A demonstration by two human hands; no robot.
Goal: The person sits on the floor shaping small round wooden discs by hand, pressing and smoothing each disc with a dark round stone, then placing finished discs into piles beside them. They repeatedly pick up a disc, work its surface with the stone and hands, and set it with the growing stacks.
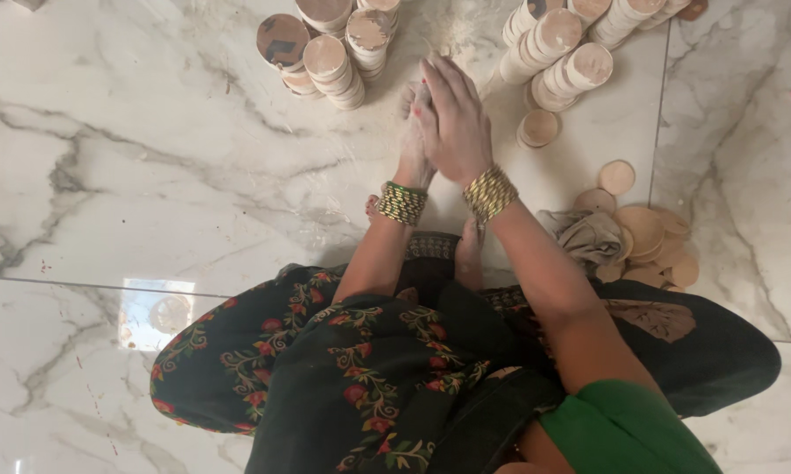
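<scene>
Head: disc stacks [329, 61] (both sides) flank hands [443, 123].

Head view, steeply downward, close overhead.

Floor [132, 140]: glossy veined marble.
Discs [329, 57] stacked on it: matt, dusty wood.
Rag [588, 235] beside them: crumpled cloth.

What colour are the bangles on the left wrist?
The bangles on the left wrist are green and gold, seen best in the head view.
</scene>
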